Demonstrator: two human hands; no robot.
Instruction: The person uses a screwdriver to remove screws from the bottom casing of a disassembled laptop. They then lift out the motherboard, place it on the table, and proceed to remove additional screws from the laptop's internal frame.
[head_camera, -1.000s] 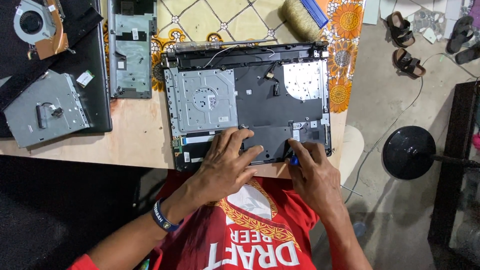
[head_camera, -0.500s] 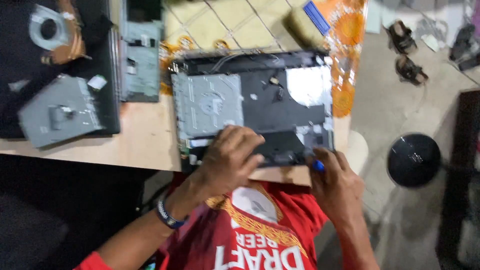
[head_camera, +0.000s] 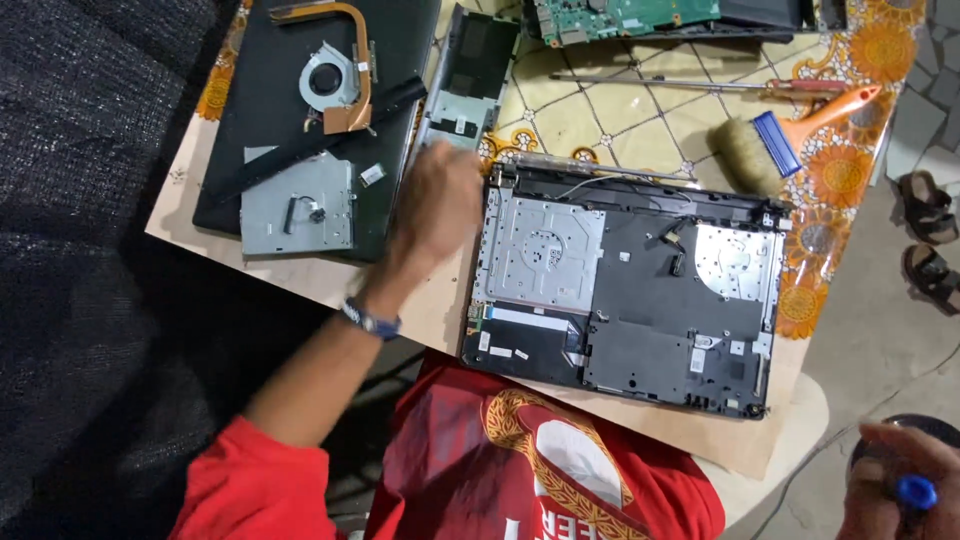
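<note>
- Head view: an opened laptop base (head_camera: 625, 295) lies on the table (head_camera: 300, 285), its insides bare: a silver metal plate on its left half, dark plastic on the rest.
- The left hand (head_camera: 435, 205) hovers just beyond the base's upper left corner, blurred; the fingers are loose and hold nothing that can be seen.
- A wristband (head_camera: 368, 320) sits on the left wrist, left of the base.
- Just past that hand, farther from the base, lies a narrow grey drive bracket (head_camera: 465, 75).
- Left of the base rests a black laptop cover (head_camera: 300, 120); on it are a cooling fan with a copper heat pipe (head_camera: 335, 75) and a flat silver optical drive (head_camera: 297, 205).
- Behind the base's far edge lie a brush with an orange handle (head_camera: 785, 140), a long screwdriver (head_camera: 700, 85) and, at the table's far rim, a green circuit board (head_camera: 625, 15).
- The right hand (head_camera: 900, 485) is off the table, well away from the base's near right corner, closed around a blue-capped tool (head_camera: 915, 492).
- On the floor to the right of the base lie sandals (head_camera: 930, 235).
</note>
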